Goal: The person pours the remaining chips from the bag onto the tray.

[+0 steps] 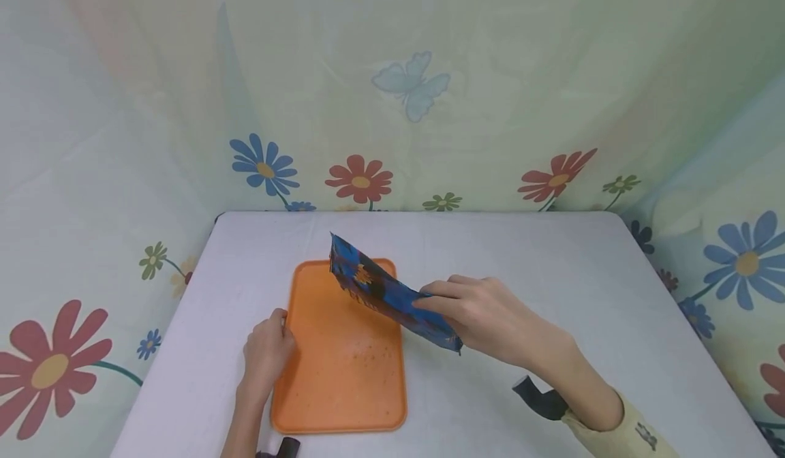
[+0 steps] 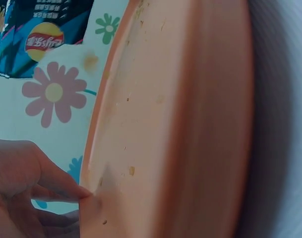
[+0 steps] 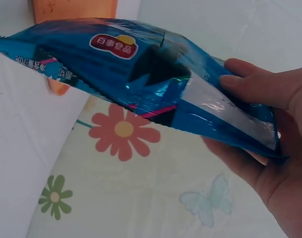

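Note:
My right hand (image 1: 487, 318) grips a blue bag of potato chips (image 1: 386, 298) near its right end, thumb on one face and fingers on the other. The bag is held up at a slant over the upper right part of an orange tray (image 1: 334, 376). In the right wrist view the shiny chip bag (image 3: 141, 74) stretches left from the hand. At the tray's left edge my left hand (image 1: 268, 349) pinches the rim, as the left wrist view shows. Small brown crumbs (image 1: 371, 357) lie scattered on the tray.
The white-covered table (image 1: 521, 253) bears the tray left of its middle. Behind and beside it hangs a pale curtain (image 1: 490, 103) printed with flowers. Dark wrist mounts (image 1: 540, 400) sit on both arms, low in the head view.

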{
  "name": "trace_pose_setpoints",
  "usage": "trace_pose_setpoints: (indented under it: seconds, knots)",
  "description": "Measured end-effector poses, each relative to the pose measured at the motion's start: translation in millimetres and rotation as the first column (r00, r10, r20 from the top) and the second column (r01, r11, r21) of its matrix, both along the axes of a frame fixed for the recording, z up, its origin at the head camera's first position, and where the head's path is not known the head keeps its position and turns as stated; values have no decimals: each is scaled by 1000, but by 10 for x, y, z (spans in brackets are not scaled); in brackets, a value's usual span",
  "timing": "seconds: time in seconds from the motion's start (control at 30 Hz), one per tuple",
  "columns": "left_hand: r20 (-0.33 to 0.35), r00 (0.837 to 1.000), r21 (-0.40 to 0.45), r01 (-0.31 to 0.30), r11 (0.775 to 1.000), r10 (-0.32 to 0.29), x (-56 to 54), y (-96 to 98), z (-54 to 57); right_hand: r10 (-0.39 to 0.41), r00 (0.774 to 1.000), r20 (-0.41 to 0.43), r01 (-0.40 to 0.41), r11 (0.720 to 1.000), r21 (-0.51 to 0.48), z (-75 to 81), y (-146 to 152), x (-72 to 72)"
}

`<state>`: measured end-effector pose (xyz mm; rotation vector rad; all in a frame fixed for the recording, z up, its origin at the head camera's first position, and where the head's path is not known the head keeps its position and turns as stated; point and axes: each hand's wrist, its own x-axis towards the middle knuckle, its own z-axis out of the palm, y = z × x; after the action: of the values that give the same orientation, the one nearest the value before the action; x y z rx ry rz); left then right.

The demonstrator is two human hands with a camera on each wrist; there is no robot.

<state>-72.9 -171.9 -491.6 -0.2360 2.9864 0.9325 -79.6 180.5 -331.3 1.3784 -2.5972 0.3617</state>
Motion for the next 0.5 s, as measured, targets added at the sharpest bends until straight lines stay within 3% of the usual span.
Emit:
trace_pose_setpoints:
  seconds: [0.2, 0.5]
  knots:
    - [23, 1000, 0, -15, 1000, 15, 9, 3, 1, 4, 1000, 8, -4, 1000, -2, 8, 6, 12]
    - [2, 1000, -10, -2, 1000, 2, -29, 3, 14, 11, 1000, -13, -11, 999, -42, 22, 8, -5]
